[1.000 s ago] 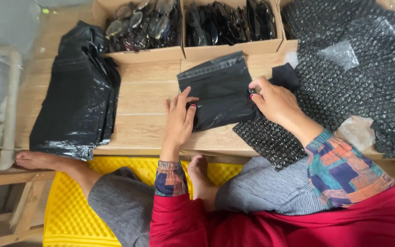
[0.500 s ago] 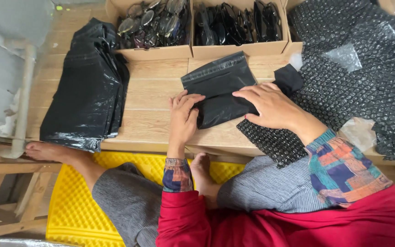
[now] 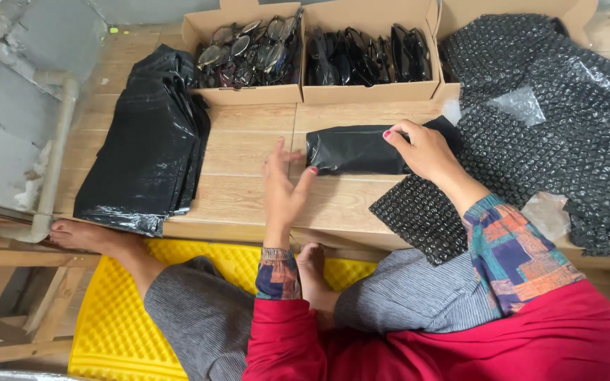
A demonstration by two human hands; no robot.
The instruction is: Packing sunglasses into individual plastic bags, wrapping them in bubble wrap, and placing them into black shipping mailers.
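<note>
Folded over since half a second ago, the black plastic mailer bag [image 3: 356,149] is now a narrow flat bundle instead of an open sheet, and the left hand has slid off it.

From the head camera — the only view — the bundle lies on the wooden table [image 3: 241,190], just in front of the cardboard boxes. The right hand [image 3: 421,149] presses on its right end, fingers curled over the top edge, holding the fold down. The left hand [image 3: 285,187] is spread open and holds nothing, its thumb tip just touching the bundle's left end.

The bag looks light, soft and slick; its fold would likely spring open if released, so the ends or the folded edge seem the best places to pinch it.

Around it: a stack of black bags [image 3: 142,148] at the left, two open boxes of sunglasses [image 3: 305,53] behind, and black bubble wrap [image 3: 552,120] crowding the right — one piece [image 3: 418,212] lies under the right wrist.
</note>
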